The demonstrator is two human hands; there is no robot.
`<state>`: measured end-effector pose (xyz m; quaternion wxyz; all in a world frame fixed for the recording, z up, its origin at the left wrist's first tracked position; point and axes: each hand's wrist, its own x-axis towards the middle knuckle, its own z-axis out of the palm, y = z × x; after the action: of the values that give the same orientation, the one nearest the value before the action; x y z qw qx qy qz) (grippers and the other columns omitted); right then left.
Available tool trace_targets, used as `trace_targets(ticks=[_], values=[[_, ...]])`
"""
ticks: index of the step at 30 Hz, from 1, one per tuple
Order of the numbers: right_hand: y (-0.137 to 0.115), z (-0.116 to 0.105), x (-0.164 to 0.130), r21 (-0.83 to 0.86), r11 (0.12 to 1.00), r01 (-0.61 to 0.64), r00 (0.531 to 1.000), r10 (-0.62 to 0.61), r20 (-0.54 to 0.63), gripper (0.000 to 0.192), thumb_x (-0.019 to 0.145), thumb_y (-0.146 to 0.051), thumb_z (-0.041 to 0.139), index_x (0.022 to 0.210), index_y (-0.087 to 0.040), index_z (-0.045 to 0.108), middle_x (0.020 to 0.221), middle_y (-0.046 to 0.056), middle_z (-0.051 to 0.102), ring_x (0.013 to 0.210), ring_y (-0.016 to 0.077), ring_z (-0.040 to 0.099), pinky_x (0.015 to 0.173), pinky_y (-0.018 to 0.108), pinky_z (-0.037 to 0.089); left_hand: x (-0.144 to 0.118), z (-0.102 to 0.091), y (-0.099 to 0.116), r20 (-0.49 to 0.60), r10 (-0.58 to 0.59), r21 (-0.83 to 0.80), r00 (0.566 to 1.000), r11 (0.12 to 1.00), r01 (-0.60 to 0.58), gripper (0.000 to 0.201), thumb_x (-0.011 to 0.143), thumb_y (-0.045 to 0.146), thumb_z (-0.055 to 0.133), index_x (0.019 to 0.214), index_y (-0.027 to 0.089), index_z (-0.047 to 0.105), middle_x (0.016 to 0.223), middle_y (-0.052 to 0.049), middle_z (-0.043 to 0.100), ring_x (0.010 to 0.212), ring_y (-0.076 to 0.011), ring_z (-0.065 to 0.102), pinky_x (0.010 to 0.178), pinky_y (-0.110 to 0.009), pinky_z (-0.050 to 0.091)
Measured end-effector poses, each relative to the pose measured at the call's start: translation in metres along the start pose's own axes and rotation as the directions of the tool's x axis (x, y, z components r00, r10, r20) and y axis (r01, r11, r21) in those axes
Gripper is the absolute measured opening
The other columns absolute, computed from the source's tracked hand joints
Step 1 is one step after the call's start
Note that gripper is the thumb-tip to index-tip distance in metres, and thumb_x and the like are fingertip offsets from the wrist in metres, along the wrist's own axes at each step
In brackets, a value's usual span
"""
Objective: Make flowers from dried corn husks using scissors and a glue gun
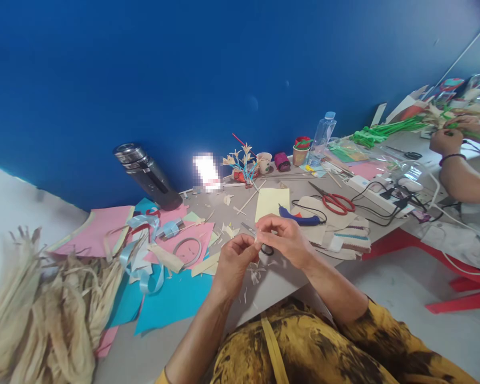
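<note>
Both hands meet over the near edge of the desk (272,288), pinched together on a small pale strip (257,241) of what looks like dried husk. Left hand (235,262) comes up from below with its fingertips closed on the strip's near end; right hand (285,239) reaches across from the other side and nips the same piece from above. The strip is too small to give its long axis with certainty, though it seems to run roughly from one hand to the other, so neither hand is nearer than the other: both are already on it. A dark ring-like thing (267,249) shows just beneath the right hand; I cannot tell what it is.

Taking the strip as the landmark: the big heap of dried husks (44,314) lies far to its left, and sheets of blue and pink paper (172,298) spread between heap and hands. Beyond it sits a pale yellow sheet (272,202), with a blue glue gun (300,217) just right of that, and red-handled scissors (336,201) further right. A dark flask (148,175) stands back-left against the blue wall, a clear water bottle (322,137) back-right. Pale shavings (256,274) litter the desk directly under the strip. Another person's hands (448,140) work on green stems at the far right.

No brand, label or writing can be read; one spot by the wall is blurred out.
</note>
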<state>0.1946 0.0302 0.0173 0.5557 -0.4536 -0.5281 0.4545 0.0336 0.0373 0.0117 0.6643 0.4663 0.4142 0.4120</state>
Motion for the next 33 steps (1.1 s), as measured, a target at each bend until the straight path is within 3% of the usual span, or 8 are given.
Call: trace_targets(ticks=[3, 7, 11, 15, 17, 24, 29, 33], values=[[0.006, 0.006, -0.002, 0.014, 0.997, 0.082, 0.988, -0.079, -0.129, 0.018, 0.078, -0.036, 0.076, 0.074, -0.021, 0.068, 0.096, 0.005, 0.065, 0.075, 0.0159, 0.054, 0.063, 0.028, 0.043, 0.000, 0.003, 0.001, 0.003, -0.027, -0.156, 1.000, 0.987, 0.027, 0.028, 0.070, 0.034, 0.083, 0.072, 0.015, 0.062, 0.059, 0.002, 0.056, 0.055, -0.0084, 0.050, 0.057, -0.022, 0.037], [0.022, 0.016, -0.008, 0.236, 0.972, 0.003, 0.978, 0.047, -0.205, 0.021, 0.078, -0.038, 0.078, 0.081, -0.020, 0.067, 0.075, -0.001, 0.058, 0.058, 0.0103, 0.042, 0.050, 0.024, 0.033, -0.001, 0.008, 0.001, -0.014, -0.010, -0.362, 1.000, 0.932, 0.004, 0.030, 0.069, 0.030, 0.085, 0.075, 0.017, 0.058, 0.058, 0.004, 0.055, 0.055, -0.0087, 0.050, 0.058, -0.022, 0.040], [0.027, 0.021, -0.012, 0.383, 0.922, -0.054, 0.977, 0.128, -0.171, 0.023, 0.079, -0.038, 0.079, 0.083, -0.019, 0.065, 0.067, -0.004, 0.055, 0.051, 0.0069, 0.036, 0.045, 0.022, 0.025, -0.001, 0.011, -0.001, -0.001, 0.017, -0.424, 1.000, 0.906, -0.016, 0.030, 0.072, 0.031, 0.083, 0.077, 0.018, 0.056, 0.058, 0.004, 0.057, 0.055, -0.0087, 0.050, 0.058, -0.021, 0.040], [0.017, 0.022, -0.013, 0.381, 0.917, -0.120, 0.992, 0.128, 0.005, 0.025, 0.081, -0.040, 0.077, 0.088, -0.019, 0.065, 0.067, -0.001, 0.063, 0.056, 0.0099, 0.053, 0.048, 0.021, 0.033, -0.002, 0.013, -0.002, 0.004, 0.029, -0.427, 1.000, 0.904, -0.024, 0.033, 0.072, 0.036, 0.083, 0.075, 0.016, 0.057, 0.058, 0.003, 0.057, 0.055, -0.0086, 0.050, 0.058, -0.021, 0.040], [0.013, 0.022, -0.013, 0.359, 0.924, -0.132, 0.991, 0.123, 0.050, 0.024, 0.083, -0.040, 0.075, 0.085, -0.018, 0.064, 0.063, -0.001, 0.063, 0.058, 0.0113, 0.056, 0.051, 0.021, 0.036, -0.001, 0.013, -0.003, 0.008, 0.029, -0.413, 1.000, 0.910, -0.023, 0.034, 0.073, 0.038, 0.082, 0.074, 0.016, 0.056, 0.057, 0.003, 0.057, 0.056, -0.0089, 0.050, 0.059, -0.021, 0.040], [0.011, 0.024, -0.013, 0.281, 0.951, -0.128, 0.992, 0.129, 0.015, 0.023, 0.084, -0.036, 0.072, 0.075, -0.018, 0.062, 0.060, -0.003, 0.059, 0.055, 0.0106, 0.054, 0.051, 0.021, 0.036, -0.001, 0.008, -0.011, -0.015, 0.028, -0.340, 0.999, 0.940, -0.031, 0.033, 0.073, 0.041, 0.080, 0.075, 0.017, 0.058, 0.059, 0.003, 0.057, 0.057, -0.0094, 0.050, 0.060, -0.022, 0.039], [0.014, 0.019, -0.012, 0.155, 0.984, -0.092, 0.993, 0.101, -0.053, 0.021, 0.082, -0.034, 0.073, 0.074, -0.017, 0.064, 0.061, -0.004, 0.054, 0.054, 0.0089, 0.043, 0.051, 0.022, 0.032, -0.001, -0.002, -0.011, -0.128, 0.118, -0.024, 0.985, 0.992, -0.122, 0.024, 0.074, 0.035, 0.079, 0.079, 0.016, 0.064, 0.063, 0.004, 0.056, 0.058, -0.0091, 0.048, 0.060, -0.022, 0.038], [0.014, 0.016, -0.012, 0.109, 0.990, -0.087, 0.995, 0.093, -0.046, 0.020, 0.082, -0.034, 0.073, 0.074, -0.017, 0.066, 0.062, -0.004, 0.051, 0.056, 0.0087, 0.040, 0.054, 0.022, 0.031, -0.002, -0.006, -0.005, -0.112, 0.160, 0.148, 0.981, 0.979, -0.142, 0.021, 0.076, 0.034, 0.076, 0.075, 0.017, 0.064, 0.064, 0.003, 0.056, 0.059, -0.0097, 0.048, 0.059, -0.022, 0.037]])
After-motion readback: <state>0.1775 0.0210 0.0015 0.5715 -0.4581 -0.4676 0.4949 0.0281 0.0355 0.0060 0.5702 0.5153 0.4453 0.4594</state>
